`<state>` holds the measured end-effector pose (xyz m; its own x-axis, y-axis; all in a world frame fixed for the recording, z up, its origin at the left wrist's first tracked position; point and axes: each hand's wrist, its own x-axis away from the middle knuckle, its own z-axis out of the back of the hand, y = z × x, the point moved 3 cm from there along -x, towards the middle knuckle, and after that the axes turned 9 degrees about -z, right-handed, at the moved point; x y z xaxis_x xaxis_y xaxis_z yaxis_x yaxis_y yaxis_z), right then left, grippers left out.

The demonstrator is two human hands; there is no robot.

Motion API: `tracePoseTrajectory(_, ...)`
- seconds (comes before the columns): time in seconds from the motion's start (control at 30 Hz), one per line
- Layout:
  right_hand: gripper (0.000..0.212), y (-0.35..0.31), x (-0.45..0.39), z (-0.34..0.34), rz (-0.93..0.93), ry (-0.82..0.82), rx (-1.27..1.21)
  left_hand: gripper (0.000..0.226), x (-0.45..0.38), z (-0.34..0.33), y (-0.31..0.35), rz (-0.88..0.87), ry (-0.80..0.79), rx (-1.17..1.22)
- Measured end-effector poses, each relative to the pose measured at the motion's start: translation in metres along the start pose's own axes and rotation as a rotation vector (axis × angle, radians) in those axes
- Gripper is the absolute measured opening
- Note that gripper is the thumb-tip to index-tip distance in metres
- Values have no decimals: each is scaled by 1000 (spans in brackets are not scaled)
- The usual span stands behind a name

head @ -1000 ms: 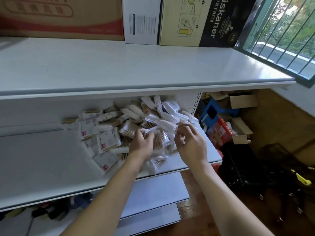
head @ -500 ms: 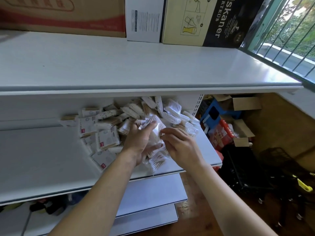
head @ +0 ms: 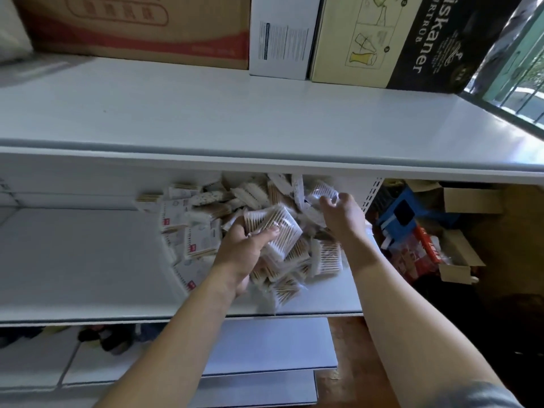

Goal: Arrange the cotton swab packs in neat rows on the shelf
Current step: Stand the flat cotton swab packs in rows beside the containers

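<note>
head view: left hand grips a clear swab pack, right hand pinches another pack, under an "iskaner" box.

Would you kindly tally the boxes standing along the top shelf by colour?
Brown and red carton: 1
White box: 1
Cream and black box: 1
Total: 3

White middle shelf: loose heap of cotton swab packs toward right end, left part bare. Top shelf: cardboard boxes along back.
</note>
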<state>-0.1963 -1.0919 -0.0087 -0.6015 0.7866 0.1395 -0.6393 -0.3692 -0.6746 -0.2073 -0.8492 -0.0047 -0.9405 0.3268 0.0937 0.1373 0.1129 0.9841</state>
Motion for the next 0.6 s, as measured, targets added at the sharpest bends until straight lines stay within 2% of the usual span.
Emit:
tracePoseTrajectory(0.1,45,-1,-2,6,31,48,-111,37,-1,1,-2,-4,21,-15)
tracePoseTrajectory(0.2,42,1,-1,17,21,140,-254,35,-3,-2,-2,-27,58,-28)
tracePoseTrajectory(0.27,40,3,4,29,12,188,-375,48,-3,-5,-2,-34,84,-53)
tracePoseTrajectory(0.33,35,6,18,43,-22,207,-530,73,-3,-8,0,-33,123,-68)
tracePoseTrajectory(0.4,31,10,40,51,-34,130,-746,83,-3,-12,2,-24,146,-59)
tracePoseTrajectory(0.5,29,11,83,37,38,-146,-864,53,-3,-21,-1,-11,141,25)
tracePoseTrajectory(0.6,28,16,113,15,82,-176,-731,31,-2,-28,-3,32,145,149)
